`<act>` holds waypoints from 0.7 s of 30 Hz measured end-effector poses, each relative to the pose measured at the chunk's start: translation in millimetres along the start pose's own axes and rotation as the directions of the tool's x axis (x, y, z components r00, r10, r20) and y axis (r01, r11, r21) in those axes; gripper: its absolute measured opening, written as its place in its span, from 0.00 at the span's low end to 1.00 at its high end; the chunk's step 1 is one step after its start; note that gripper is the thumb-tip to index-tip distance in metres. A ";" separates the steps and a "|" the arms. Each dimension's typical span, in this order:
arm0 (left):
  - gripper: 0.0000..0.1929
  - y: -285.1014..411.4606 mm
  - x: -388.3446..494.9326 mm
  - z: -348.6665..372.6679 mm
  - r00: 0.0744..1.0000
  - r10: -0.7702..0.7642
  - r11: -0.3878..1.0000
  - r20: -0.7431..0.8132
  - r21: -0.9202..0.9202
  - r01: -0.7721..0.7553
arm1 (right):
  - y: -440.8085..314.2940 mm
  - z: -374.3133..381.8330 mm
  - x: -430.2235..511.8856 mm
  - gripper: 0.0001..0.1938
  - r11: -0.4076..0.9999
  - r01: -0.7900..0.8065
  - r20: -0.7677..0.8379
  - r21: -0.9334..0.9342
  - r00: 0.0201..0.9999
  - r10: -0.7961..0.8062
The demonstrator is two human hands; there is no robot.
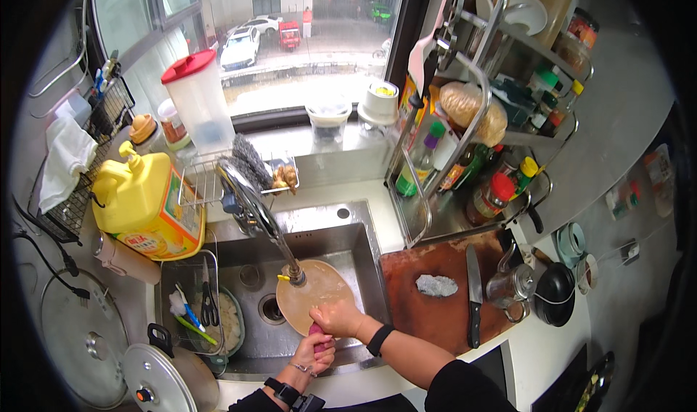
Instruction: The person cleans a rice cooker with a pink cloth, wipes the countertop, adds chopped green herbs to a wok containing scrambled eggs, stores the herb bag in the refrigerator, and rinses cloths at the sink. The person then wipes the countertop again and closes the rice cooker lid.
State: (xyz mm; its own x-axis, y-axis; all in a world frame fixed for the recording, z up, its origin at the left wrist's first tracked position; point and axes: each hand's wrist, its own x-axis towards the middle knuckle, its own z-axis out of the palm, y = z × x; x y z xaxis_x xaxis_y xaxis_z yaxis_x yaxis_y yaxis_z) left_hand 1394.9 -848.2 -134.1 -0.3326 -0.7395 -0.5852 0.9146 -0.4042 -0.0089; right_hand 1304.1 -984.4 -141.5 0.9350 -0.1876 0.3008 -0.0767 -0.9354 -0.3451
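Observation:
Over the sink's front part, both hands meet on a small pinkish-red object (316, 331), too covered by fingers to identify. My left hand (316, 354) wraps its lower end from below. My right hand (340, 318) is curled round its upper end. Beneath them a round beige basin (305, 309) sits in the stainless steel sink (261, 344), seemingly holding water. The chrome faucet (272, 229) has its spout end directly above this basin. Beside the basin the sink drain (270, 307) is visible.
A wire basket (188, 265) with black scissors (208, 303) hangs at the sink's left. To the right, a kitchen knife (474, 287) and crumpled pale material (436, 285) lie on a brown cutting board (405, 319). A yellow jug (136, 205) and lidded pot (158, 379) stand left.

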 end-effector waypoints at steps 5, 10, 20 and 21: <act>0.05 16.7 -39.0 -4.1 0.967 0.109 0.977 -0.231 0.202 -0.062 | -16.3 16.7 -12.0 0.16 0.944 -0.176 -0.089 0.278 0.974 0.208; 0.10 44.4 -82.2 -16.2 0.812 0.483 0.874 -0.329 0.120 -0.471 | -5.1 60.2 -38.4 0.23 0.933 -0.192 0.735 -0.305 0.576 0.358; 0.12 46.0 -129.1 -51.8 0.730 0.562 0.810 -0.389 0.081 -0.581 | 6.7 131.0 -33.4 0.13 0.979 -0.112 0.771 -0.171 0.603 0.203; 0.12 47.0 -133.4 -53.0 0.739 0.551 0.817 -0.388 0.070 -0.572 | 2.4 122.9 -27.7 0.13 0.981 -0.145 0.682 -0.127 0.705 0.192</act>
State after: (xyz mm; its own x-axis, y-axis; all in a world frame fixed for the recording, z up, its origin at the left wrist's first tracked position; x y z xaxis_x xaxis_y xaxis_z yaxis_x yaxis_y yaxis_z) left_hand 1494.4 -740.0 -99.4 0.3470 -0.5606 -0.7519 0.9215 0.0548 0.3844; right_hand 1320.5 -944.6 -259.9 0.8810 -0.1079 -0.4606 -0.2548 -0.9286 -0.2697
